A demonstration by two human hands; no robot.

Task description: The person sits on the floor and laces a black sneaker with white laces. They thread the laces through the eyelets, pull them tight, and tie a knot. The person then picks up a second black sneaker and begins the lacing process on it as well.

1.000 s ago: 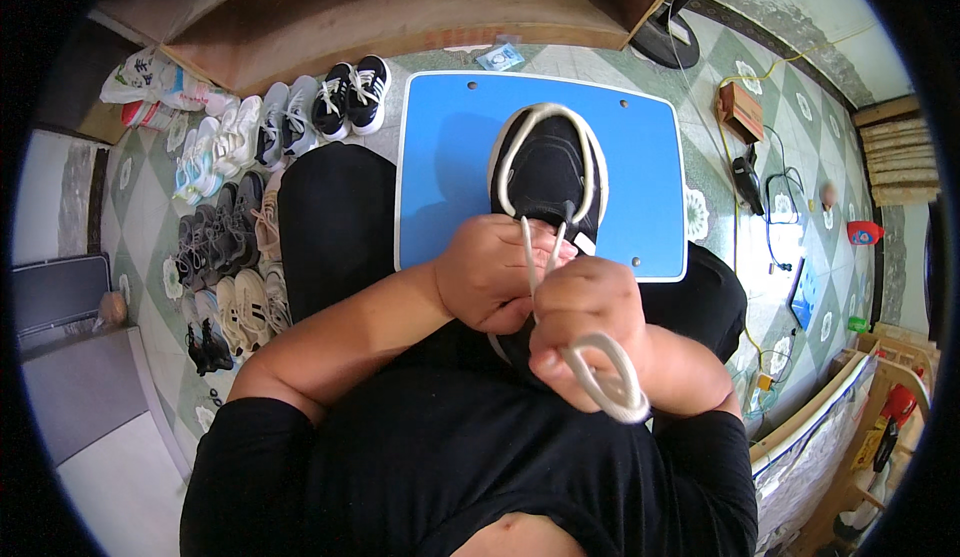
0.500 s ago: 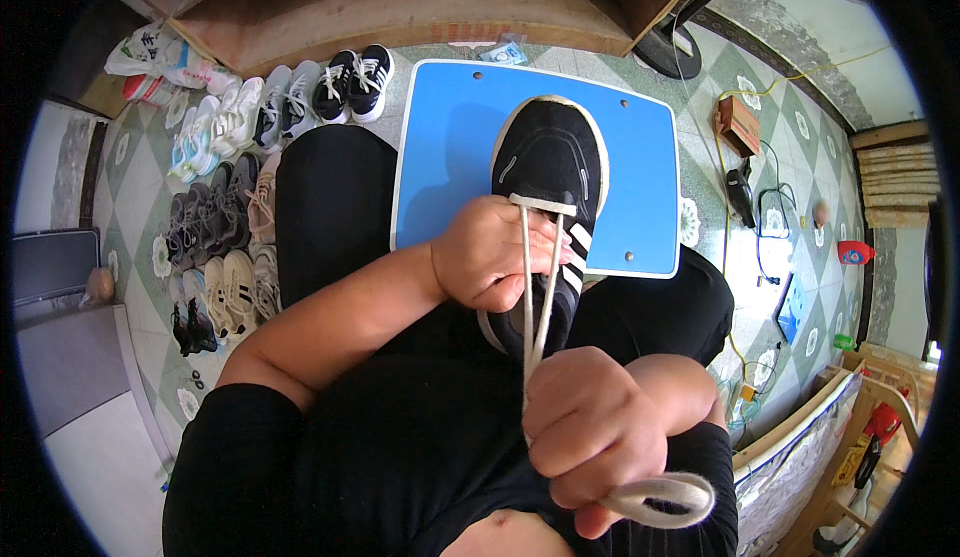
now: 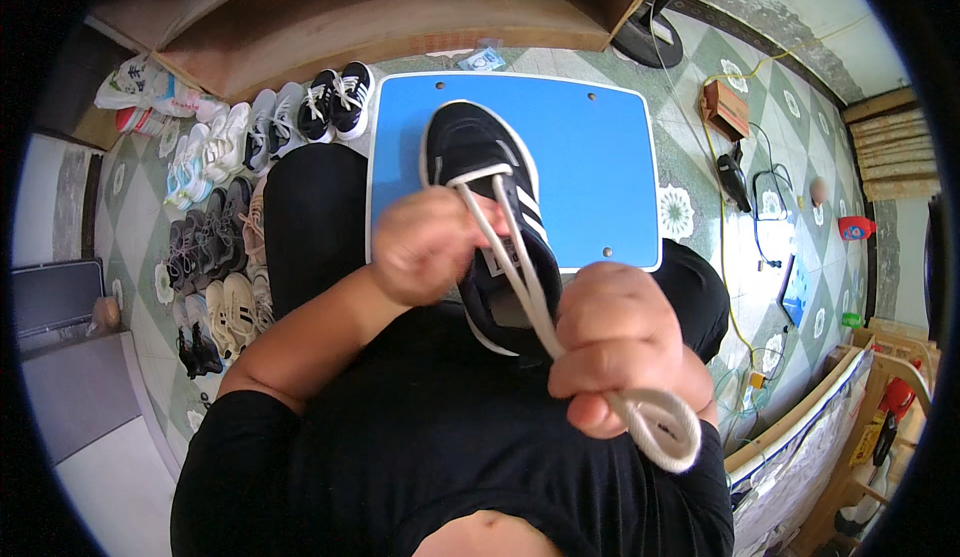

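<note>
A black sneaker with white side stripes and a white sole edge lies toe-away over the near part of a blue board. Two strands of a white shoelace run from its lowest eyelets back toward me, pulled fairly straight. My right hand is closed in a fist round both strands, and the spare lace hangs out below it in a loop. Across the shoe's left side lies my left hand, smeared by motion. Its fingertips are beside the lace at the shoe's opening; their grip is unclear.
The blue board with a white rim rests by my knees. Several pairs of shoes stand in rows on the tiled floor at the left. A wooden cabinet is beyond. On the right are a small brown box, a black hair dryer and cables.
The sneaker has tilted, its toe swinging left. My left hand has moved left with it. My right hand, still gripping the lace, has moved up and slightly right, away from my body.
</note>
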